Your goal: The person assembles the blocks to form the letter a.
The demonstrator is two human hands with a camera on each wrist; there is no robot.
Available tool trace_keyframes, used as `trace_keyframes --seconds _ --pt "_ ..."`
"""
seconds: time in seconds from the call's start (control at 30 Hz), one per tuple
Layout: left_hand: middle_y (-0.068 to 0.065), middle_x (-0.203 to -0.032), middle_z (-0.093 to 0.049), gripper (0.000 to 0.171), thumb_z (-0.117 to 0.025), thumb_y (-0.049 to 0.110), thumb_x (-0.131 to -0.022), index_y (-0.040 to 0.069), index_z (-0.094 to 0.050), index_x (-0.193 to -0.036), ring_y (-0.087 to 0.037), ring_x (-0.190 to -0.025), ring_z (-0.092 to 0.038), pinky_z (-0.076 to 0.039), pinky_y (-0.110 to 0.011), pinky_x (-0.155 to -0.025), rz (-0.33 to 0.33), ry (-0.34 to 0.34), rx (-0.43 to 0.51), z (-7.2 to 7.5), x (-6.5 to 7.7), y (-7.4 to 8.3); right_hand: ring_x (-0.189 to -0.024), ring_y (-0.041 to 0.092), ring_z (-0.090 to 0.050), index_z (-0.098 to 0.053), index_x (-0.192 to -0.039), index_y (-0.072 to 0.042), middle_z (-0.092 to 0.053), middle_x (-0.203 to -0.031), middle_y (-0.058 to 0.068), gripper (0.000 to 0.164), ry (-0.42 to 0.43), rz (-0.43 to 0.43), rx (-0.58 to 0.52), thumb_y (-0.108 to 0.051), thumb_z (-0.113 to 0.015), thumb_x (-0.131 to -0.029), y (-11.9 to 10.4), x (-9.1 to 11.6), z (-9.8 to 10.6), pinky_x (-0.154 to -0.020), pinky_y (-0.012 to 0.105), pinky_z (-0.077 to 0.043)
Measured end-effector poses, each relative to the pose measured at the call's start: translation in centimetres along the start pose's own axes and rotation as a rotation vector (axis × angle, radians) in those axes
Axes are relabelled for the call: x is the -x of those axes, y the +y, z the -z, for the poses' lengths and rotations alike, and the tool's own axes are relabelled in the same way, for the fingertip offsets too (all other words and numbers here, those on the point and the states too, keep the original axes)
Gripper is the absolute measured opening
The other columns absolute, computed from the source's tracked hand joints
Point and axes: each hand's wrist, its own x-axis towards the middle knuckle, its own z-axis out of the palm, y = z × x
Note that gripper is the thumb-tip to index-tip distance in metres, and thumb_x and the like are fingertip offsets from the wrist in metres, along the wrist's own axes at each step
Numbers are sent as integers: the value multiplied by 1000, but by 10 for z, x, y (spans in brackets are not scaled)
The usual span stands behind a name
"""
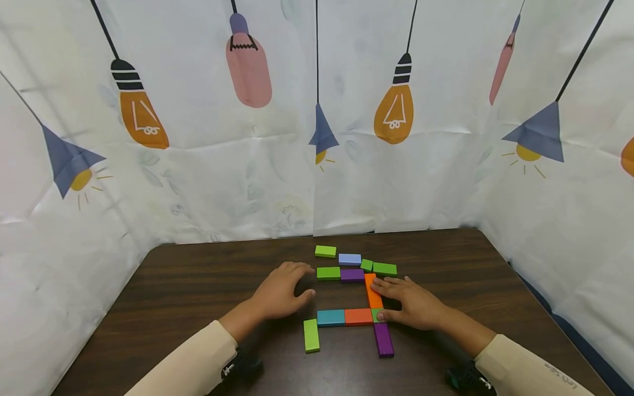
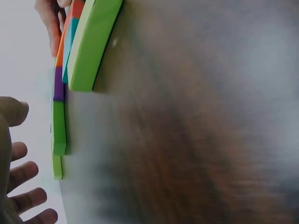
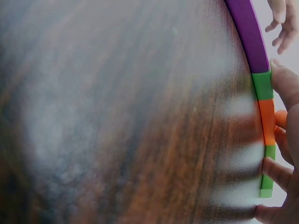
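Note:
In the head view, flat coloured blocks form a pattern on the table. My right hand (image 1: 413,302) lies at its right side, fingers extended, touching an orange block (image 1: 373,291) and a small green block (image 1: 377,315). A dark purple block (image 1: 383,340) runs down from that green one. Beside it, a red-orange block (image 1: 358,317) and a teal block (image 1: 331,318) form a row, with a lime block (image 1: 311,336) at the left end. My left hand (image 1: 281,291) hovers with spread fingers left of another lime block (image 1: 328,273), holding nothing.
Behind, a purple block (image 1: 352,275), a light blue block (image 1: 349,259), a small green block (image 1: 366,265), a longer green block (image 1: 384,269) and a separate lime block (image 1: 325,251) lie on the dark wooden table (image 1: 198,308). A lamp-printed white sheet (image 1: 198,187) borders the far edge.

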Motion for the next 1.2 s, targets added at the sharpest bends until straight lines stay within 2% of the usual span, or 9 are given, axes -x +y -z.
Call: trace_keyframes --seconds 0.33,0.63,0.93,1.2 --pt "-7 -149 -52 61 -62 48 -99 15 -52 -149 -30 -136 -47 -40 -51 -110 27 -61 -71 -11 -30 -6 -147 35 -36 -46 -156 -16 -42 -159 2 81 -5 -3 3 -69 -55 -95 0 -1 0 -114 70 -19" --pt "-7 -154 -48 63 -58 53 -99 16 -51 -150 -33 -140 -43 -37 -55 -111 97 -113 -130 -11 -51 -5 -146 36 -37 -47 -155 -15 -43 -159 2 80 -3 1 -3 -66 -57 -95 -1 -1 0 -113 71 -19" --pt "-6 -155 -48 65 -54 57 -100 18 -50 -151 -34 -142 -41 -36 -57 -111 131 -154 -164 -18 -63 -7 -146 36 -37 -47 -155 -14 -43 -159 3 81 -2 -3 -3 -68 -55 -95 -2 0 1 -114 70 -19" --pt "-8 -154 -47 65 -52 58 -101 19 -50 -152 -37 -142 -39 -37 -59 -110 138 -173 -184 -16 -65 -8 -147 35 -36 -47 -156 -15 -42 -159 2 81 -1 0 -2 -69 -54 -95 1 0 0 -114 70 -19"
